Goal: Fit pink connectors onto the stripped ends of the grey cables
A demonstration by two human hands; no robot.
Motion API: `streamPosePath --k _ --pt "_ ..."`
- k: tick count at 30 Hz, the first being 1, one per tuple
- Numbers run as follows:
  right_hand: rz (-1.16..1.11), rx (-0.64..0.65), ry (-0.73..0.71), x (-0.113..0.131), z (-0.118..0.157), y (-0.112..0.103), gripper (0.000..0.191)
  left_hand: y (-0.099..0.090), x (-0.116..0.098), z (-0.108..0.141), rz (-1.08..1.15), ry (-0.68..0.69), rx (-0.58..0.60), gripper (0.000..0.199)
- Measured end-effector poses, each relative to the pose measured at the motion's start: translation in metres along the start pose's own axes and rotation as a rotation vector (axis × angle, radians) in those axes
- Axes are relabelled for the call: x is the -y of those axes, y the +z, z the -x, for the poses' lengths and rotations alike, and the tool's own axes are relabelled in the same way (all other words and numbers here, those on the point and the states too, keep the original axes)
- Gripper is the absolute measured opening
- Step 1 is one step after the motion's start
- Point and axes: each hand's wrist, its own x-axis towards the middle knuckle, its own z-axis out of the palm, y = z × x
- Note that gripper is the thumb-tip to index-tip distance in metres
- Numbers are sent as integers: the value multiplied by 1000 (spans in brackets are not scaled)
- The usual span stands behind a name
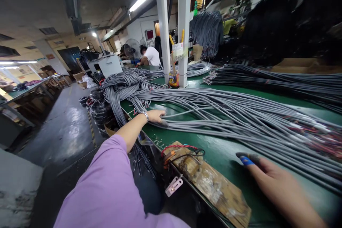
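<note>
My left hand (157,116), with a metal watch on its wrist, reaches out to the near edge of the green-topped table. Its fingers are closed on a few grey cables (203,127), whose lengths run off to the right; the fingertips are partly hidden and smeared. Above the tabletop at the lower right, my right hand (275,176) holds nothing. Its fingers are stretched out, with dark covers on the fingers and a blue one on the thumb. Between the hands and beyond them spreads a wide bunch of grey cables (240,105), with stripped coloured wire ends (317,137) at the right.
A taped wooden board (213,188) with red and black leads lies along the near table edge. A pink clip (174,186) hangs below it. Coiled cables (125,83) drape over the table's left end. White posts (184,32) rise behind. A person (153,56) sits farther back.
</note>
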Motion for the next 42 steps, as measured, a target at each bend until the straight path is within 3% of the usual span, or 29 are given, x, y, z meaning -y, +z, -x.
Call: streamPosePath --k 3,5,8,10,13,16,23,25,31,36,39,42 --pt "27 -3 -13 2 1 -1 41 -3 -14 27 -100 61 127 49" --pt "41 17 -8 2 2 -2 40 -3 -29 33 -217 107 128 53" --pt "51 20 -43 1 3 -2 39 -1 -58 25 -307 184 41 66" --pt "52 -10 -100 -2 2 -1 37 -1 -76 15 -333 171 50 69" --pt "44 -46 -160 -9 -1 2 37 -6 -95 6 -376 133 139 51" --pt "19 -51 -251 -14 0 4 35 -5 -110 10 -429 82 121 27" --pt "65 -52 -223 -8 8 0 27 16 -123 19 -481 49 -73 47" --pt "66 -47 -216 -7 10 -1 26 12 -125 15 -468 36 -52 49" --pt "60 -23 -253 -10 11 -4 24 -10 -131 11 -453 -3 71 30" --pt "48 -13 -271 -11 7 -4 26 -10 -146 23 -524 -79 -85 31" --pt "51 -13 -278 -12 6 -4 27 -39 -154 23 -550 -112 -233 35" --pt "56 -17 -275 -11 7 -4 28 -100 -150 19 -521 -178 -534 37"
